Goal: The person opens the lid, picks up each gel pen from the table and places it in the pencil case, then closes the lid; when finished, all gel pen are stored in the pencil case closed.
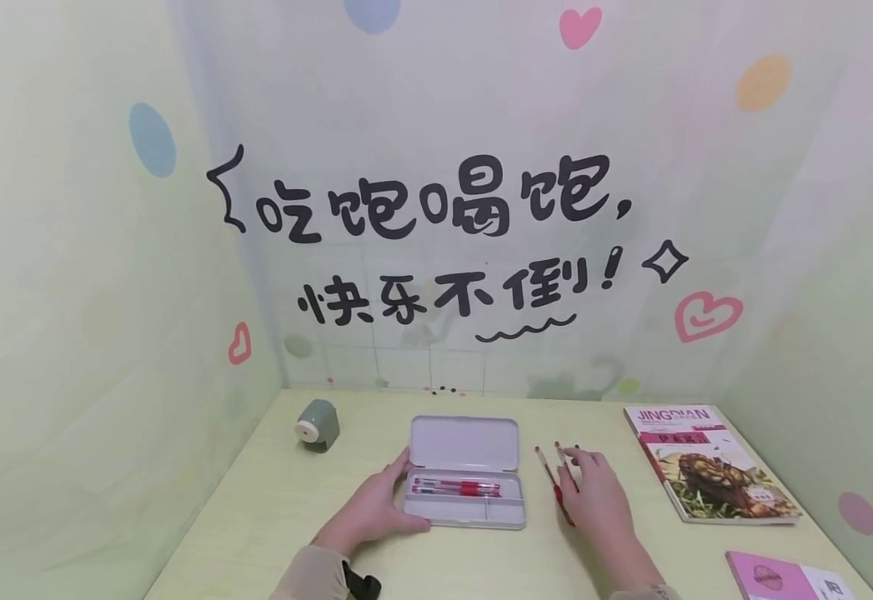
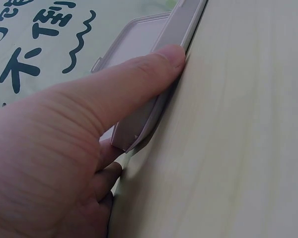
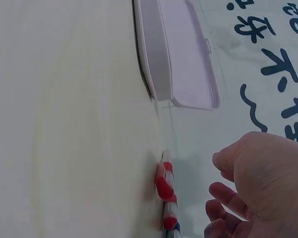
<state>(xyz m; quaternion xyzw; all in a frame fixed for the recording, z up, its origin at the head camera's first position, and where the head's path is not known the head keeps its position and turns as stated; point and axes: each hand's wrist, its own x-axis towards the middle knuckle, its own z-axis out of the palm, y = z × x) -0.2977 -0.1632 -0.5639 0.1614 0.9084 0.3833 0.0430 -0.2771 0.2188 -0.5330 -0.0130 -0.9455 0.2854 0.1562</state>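
Observation:
A pale lilac pencil case [image 1: 464, 443] stands with its lid raised on the table. Two red gel pens [image 1: 457, 487] lie in its long compartment. My left hand [image 1: 378, 510] holds the case's left end, the thumb [image 2: 139, 82] along its front side and the fingers round the back. To the right of the case, red-gripped pens [image 1: 560, 493] lie on the tabletop. My right hand [image 1: 594, 497] is over them with loosely bent fingers. In the right wrist view that hand [image 3: 263, 188] looks apart from the pens [image 3: 166, 191]; some of them are partly hidden.
A grey-green pencil sharpener [image 1: 319, 427] stands at the back left. On the right lies a magazine-like book [image 1: 709, 471] with a picture cover, and a pink booklet [image 1: 777, 577] is at the near right. Printed wall sheets [image 1: 436, 358] enclose the table's back and sides.

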